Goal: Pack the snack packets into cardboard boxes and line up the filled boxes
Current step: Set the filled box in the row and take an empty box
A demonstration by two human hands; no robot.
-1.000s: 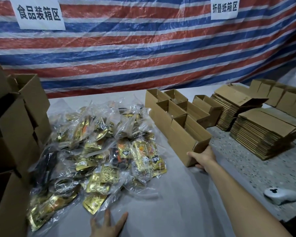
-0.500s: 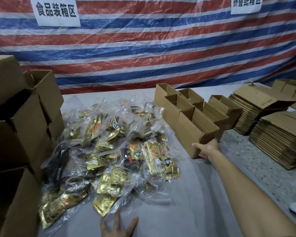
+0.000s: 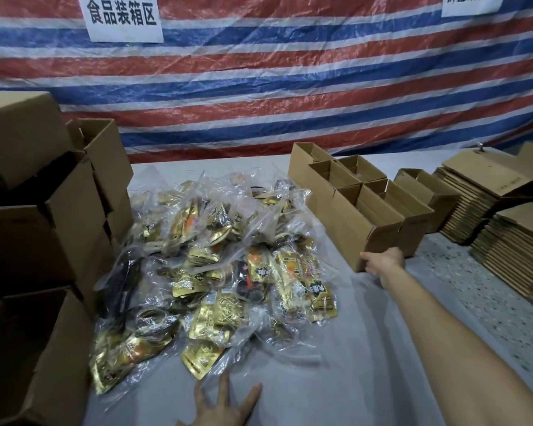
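Packing table seen from the head camera, with the snack packets (image 3: pixel 222 265) heaped at centre.

The left hand (image 3: pixel 222 407) is cut off by the bottom edge; its fingers are laid flat and spread on the grey cloth (image 3: pixel 336 364), grasping nothing. The near end of the nearest open box (image 3: pixel 351 222), right of centre, is grasped by the right hand (image 3: pixel 382 264), though most fingers are hidden behind the knuckles. The packets are glossy gold foil pouches inside crinkled clear bags; their print is too blurred to read. Matt brown corrugated cartons (image 3: pixel 43 226) are stacked at left and cropped by the frame. Flattened box blanks (image 3: pixel 505 241) are piled at right, partly cut off. A striped woven tarpaulin (image 3: pixel 290 87) forms the backdrop.
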